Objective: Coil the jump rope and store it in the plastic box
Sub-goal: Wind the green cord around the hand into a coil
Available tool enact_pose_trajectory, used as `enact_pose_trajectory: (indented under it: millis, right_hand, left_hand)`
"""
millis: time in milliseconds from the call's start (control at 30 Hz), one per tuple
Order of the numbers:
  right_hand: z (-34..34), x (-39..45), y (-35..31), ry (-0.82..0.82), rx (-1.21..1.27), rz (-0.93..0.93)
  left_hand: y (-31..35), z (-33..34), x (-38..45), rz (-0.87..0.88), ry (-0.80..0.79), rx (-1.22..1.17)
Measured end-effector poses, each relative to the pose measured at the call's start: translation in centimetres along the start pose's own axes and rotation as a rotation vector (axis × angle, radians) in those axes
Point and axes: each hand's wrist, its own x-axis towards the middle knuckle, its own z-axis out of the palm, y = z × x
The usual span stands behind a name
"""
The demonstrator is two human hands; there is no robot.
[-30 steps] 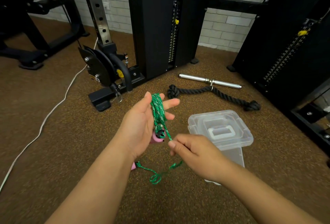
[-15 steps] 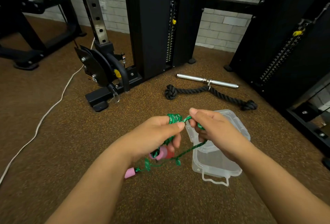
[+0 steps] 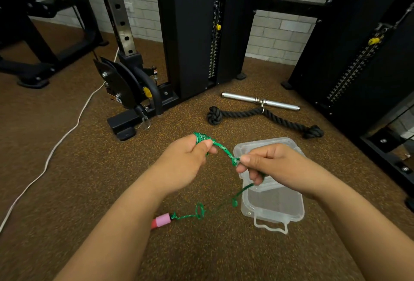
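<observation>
My left hand point(image 3: 186, 164) is closed around a bundle of coils of the green jump rope point(image 3: 224, 148), which pokes out above the fingers. A short stretch of rope runs right to my right hand point(image 3: 273, 166), which pinches it. From there the rope hangs down in a loose curl to a pink handle point(image 3: 161, 220) lying on the floor. The clear plastic box point(image 3: 273, 209) sits on the floor under my right hand, its lid resting partly over the far end.
A black knotted rope attachment point(image 3: 264, 117) and a chrome bar point(image 3: 259, 101) lie beyond the box. Black weight-stack towers point(image 3: 197, 29) stand behind and at right. A pulley base point(image 3: 125, 92) and a white cable point(image 3: 56, 148) are at left on the brown floor.
My hands have drawn apart, stretching a length of rope between them. The left hand closed over the coils. The free pink handle has come to rest lower on the floor.
</observation>
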Motion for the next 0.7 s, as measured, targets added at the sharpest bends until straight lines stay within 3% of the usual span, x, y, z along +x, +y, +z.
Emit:
enact_pose_trajectory:
  millis: [233, 500, 567, 700]
  right_hand:
    - [-0.8, 0.1, 0.2, 0.163, 0.174, -0.14]
    - [-1.1, 0.6, 0.9, 0.308, 0.292, -0.154]
    - [-1.3, 0.7, 0.9, 0.365, 0.246, -0.149]
    - [-0.9, 1.0, 1.8, 0.498, -0.156, -0.106]
  left_hand:
    - [-0.4, -0.6, 0.3, -0.006, 0.092, -0.061]
    - [0.0, -0.4, 0.3, 0.006, 0.106, -0.1]
    - [0.1, -0.3, 0.2, -0.015, 0.072, -0.153]
    - [0.6, 0.0, -0.3, -0.077, -0.096, -0.258]
